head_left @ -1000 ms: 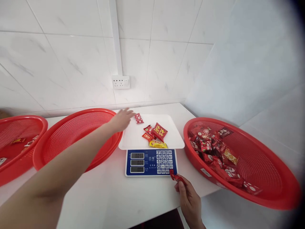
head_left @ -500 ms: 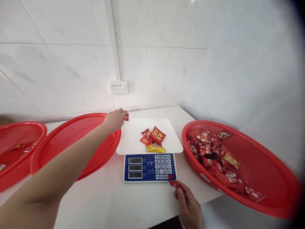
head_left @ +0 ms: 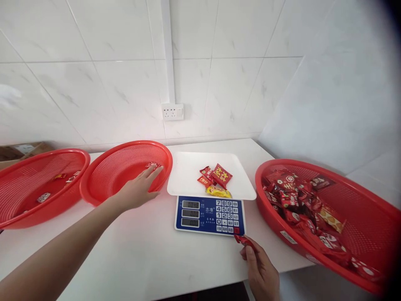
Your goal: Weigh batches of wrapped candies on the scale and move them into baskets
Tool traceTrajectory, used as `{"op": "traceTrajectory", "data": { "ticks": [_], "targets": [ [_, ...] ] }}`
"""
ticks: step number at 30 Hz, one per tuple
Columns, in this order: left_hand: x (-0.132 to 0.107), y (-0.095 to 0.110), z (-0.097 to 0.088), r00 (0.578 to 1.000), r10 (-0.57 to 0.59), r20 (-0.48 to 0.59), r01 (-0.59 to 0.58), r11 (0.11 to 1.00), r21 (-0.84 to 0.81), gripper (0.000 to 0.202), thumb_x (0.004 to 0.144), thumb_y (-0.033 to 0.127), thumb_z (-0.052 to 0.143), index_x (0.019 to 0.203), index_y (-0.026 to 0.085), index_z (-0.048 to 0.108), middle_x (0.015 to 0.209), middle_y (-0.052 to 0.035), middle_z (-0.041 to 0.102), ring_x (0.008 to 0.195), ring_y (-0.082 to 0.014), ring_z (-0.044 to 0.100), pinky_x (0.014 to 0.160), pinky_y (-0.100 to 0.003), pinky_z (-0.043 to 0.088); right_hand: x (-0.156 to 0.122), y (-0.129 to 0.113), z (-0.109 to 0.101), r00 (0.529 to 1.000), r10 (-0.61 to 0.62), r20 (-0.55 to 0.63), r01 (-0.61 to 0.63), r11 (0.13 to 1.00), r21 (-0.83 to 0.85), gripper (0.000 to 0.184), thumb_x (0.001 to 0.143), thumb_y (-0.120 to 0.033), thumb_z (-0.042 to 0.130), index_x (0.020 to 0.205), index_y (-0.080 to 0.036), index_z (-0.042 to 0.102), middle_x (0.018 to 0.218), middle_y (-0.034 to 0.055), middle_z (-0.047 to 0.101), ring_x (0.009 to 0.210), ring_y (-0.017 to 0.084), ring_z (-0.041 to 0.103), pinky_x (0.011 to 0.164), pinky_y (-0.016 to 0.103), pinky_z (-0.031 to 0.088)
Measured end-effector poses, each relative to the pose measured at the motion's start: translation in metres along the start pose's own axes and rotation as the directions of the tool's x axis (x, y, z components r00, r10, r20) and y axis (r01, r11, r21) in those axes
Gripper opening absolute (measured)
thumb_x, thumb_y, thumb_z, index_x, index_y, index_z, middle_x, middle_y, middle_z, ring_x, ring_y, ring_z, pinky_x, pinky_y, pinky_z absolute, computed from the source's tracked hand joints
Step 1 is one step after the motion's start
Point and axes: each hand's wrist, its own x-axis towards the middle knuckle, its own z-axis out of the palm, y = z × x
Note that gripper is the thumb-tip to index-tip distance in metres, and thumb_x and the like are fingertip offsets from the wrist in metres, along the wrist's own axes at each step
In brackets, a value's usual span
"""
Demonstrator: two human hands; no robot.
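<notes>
My left hand (head_left: 140,188) is stretched over the near right side of the middle red basket (head_left: 125,146), fingers spread. Just past its fingertips, a small red-and-white packet (head_left: 151,165) shows inside that basket, partly hidden by them. In front of the scale (head_left: 209,215), my right hand (head_left: 260,263) pinches a red snack packet (head_left: 243,241) near the keypad's lower right corner. On the scale's white pan (head_left: 184,175) lie several red packets, one a larger red packet (head_left: 222,175), and a yellow packet (head_left: 218,192) near the front edge.
At the right, a red basket (head_left: 261,194) holds a heap of mostly red packets (head_left: 300,209). Another red basket (head_left: 83,156) at the left has several scattered packets. A cardboard box (head_left: 37,148) stands behind it, and a socket (head_left: 173,112) is on the tiled wall.
My left hand has moved from the pan's left edge to the middle basket and let go of a small red packet. The right hand keeps its packet. The view has turned left.
</notes>
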Motion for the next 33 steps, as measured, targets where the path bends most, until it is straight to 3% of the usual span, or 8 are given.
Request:
{"op": "traceTrajectory", "data": {
  "ticks": [8,12,16,19,22,25,29,33],
  "targets": [
    [0.019,-0.033,0.012,0.991,-0.115,-0.062,0.115,0.993,0.001,0.059,0.087,0.030,0.031,0.143,0.024,0.016,0.148,-0.0115,0.026,0.110,-0.0316,0.055,0.072,-0.042,0.052,0.000,0.000,0.001,1.000,0.004,0.008,-0.004,1.000,0.016,0.055,0.081,-0.062,0.042,0.098,-0.014,0.063,0.066,0.0053,0.066,0.059,0.017,0.063,0.057,0.024,0.053],
    [0.020,-0.030,0.014,0.990,-0.105,-0.093,0.107,0.994,0.008,0.058,0.087,0.032,0.032,0.143,0.023,0.017,0.149,-0.0116,0.024,0.125,-0.0333,0.041,0.085,-0.047,0.048,0.000,-0.002,0.001,1.000,-0.004,0.006,0.003,1.000,0.031,0.050,0.083,-0.058,0.043,0.098,-0.015,0.063,0.068,0.0053,0.066,0.060,0.017,0.063,0.057,0.024,0.053],
    [0.027,0.005,0.006,0.983,0.040,-0.181,-0.042,0.999,-0.006,0.056,0.088,0.034,0.036,0.141,0.021,0.024,0.149,-0.0073,0.024,0.138,-0.0266,0.015,0.107,-0.047,0.029,0.000,-0.003,0.001,1.000,-0.030,0.007,0.030,0.998,0.049,0.046,0.084,-0.054,0.044,0.099,-0.015,0.063,0.070,0.0054,0.067,0.060,0.016,0.062,0.058,0.025,0.053],
    [0.033,0.053,0.000,0.943,0.237,-0.232,-0.258,0.964,-0.066,0.048,0.090,0.032,0.033,0.135,0.015,0.035,0.142,-0.0110,0.038,0.133,-0.0255,0.030,0.106,-0.045,0.030,0.000,-0.004,0.001,0.999,-0.038,0.002,0.038,0.998,0.042,0.045,0.084,-0.052,0.044,0.098,-0.014,0.062,0.068,0.0052,0.066,0.060,0.017,0.062,0.057,0.025,0.053],
    [0.039,0.103,0.004,0.904,0.404,-0.141,-0.419,0.903,-0.094,0.039,0.090,0.033,0.035,0.125,0.023,0.048,0.125,-0.0045,0.057,0.114,-0.0192,0.052,0.094,-0.033,0.044,-0.001,-0.004,0.001,0.999,-0.047,-0.006,0.048,0.998,0.040,0.044,0.085,-0.051,0.043,0.099,-0.014,0.062,0.067,0.0051,0.065,0.059,0.016,0.062,0.057,0.025,0.053],
    [0.047,0.138,0.015,0.845,0.527,-0.086,-0.534,0.841,-0.090,0.033,0.088,0.038,0.042,0.115,0.025,0.055,0.115,-0.0010,0.062,0.105,-0.0180,0.056,0.085,-0.029,0.048,-0.001,-0.005,0.001,0.998,-0.059,-0.013,0.060,0.998,0.034,0.041,0.085,-0.049,0.044,0.099,-0.015,0.062,0.067,0.0049,0.066,0.059,0.016,0.062,0.057,0.024,0.053],
    [0.057,0.156,0.028,0.832,0.546,-0.096,-0.552,0.833,-0.047,0.036,0.085,0.040,0.048,0.113,0.019,0.056,0.112,-0.0064,0.063,0.107,-0.0247,0.053,0.084,-0.035,0.047,0.000,-0.007,0.000,0.997,-0.076,-0.006,0.076,0.997,0.034,0.040,0.085,-0.047,0.043,0.099,-0.015,0.063,0.067,0.0050,0.066,0.059,0.016,0.062,0.057,0.024,0.053],
    [0.055,0.154,0.027,0.837,0.534,-0.119,-0.538,0.843,-0.009,0.031,0.085,0.036,0.048,0.110,0.021,0.057,0.104,-0.0051,0.066,0.101,-0.0233,0.055,0.078,-0.033,0.048,-0.001,-0.004,0.000,0.997,-0.072,0.006,0.072,0.996,0.060,0.040,0.085,-0.047,0.044,0.099,-0.014,0.063,0.070,0.0060,0.066,0.061,0.016,0.063,0.058,0.025,0.054]
  ]
}}
